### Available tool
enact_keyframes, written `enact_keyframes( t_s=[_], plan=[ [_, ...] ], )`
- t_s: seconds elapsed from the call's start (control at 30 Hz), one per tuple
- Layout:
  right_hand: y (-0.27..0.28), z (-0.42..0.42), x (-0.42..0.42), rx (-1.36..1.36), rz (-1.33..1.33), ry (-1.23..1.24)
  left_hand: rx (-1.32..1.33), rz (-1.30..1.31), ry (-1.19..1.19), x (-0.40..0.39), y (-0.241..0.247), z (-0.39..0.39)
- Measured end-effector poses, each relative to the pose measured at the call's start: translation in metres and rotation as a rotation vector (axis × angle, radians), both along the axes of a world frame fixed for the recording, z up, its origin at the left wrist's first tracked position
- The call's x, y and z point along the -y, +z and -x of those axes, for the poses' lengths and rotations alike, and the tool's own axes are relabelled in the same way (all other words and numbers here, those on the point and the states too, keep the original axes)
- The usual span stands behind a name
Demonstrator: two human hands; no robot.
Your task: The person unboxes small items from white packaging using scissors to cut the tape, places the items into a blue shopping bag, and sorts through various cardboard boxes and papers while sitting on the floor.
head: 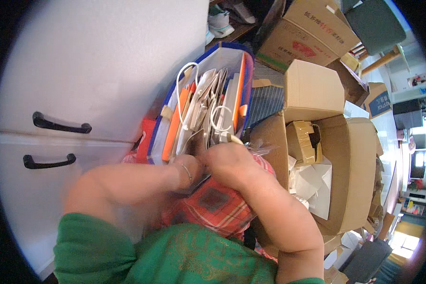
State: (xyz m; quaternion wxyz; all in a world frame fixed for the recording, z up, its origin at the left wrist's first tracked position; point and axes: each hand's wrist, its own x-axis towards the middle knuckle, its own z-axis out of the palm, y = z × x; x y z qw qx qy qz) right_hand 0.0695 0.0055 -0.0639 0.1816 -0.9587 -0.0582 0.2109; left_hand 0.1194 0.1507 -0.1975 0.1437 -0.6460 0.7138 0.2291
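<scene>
A blue-rimmed bag (250, 76) stands before me, packed with upright folded paper bags (202, 96) that have white cord handles, and with orange flat pieces (175, 124) along its sides. At its near edge my left hand (189, 170), with a thin bracelet at the wrist, and my right hand (227, 159) are close together over a brownish flat piece (195, 143). The fingers are mostly hidden and blurred, so their grip does not show. Red plaid cloth (216, 202) lies below the hands.
To the right stands an open cardboard box (362, 174) holding a smaller taped box (301, 142) and white paper (316, 184). A white cabinet (92, 71) with black handles is at left. Shoes (220, 25), a large carton (305, 39) and a chair (376, 25) are beyond.
</scene>
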Motion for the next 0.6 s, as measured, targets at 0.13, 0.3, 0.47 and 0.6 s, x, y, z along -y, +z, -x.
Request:
enact_keyframes(
  t_s=[0.13,0.3,0.47,0.6],
  plan=[
    [0.004,0.011,0.000,0.330,-0.081,-0.106,-0.057,-0.311,0.530,0.044,-0.014,0.014],
    [0.042,0.053,0.011,0.814,-0.157,-0.162,0.075,-0.283,0.375,0.063,0.012,0.018],
    [0.047,0.175,0.096,0.827,0.052,-0.638,0.124,-0.343,0.361,0.072,0.081,0.032],
    [-0.001,0.275,0.165,0.394,0.425,-1.296,0.097,-0.359,0.479,0.049,0.156,0.013]
  ],
)
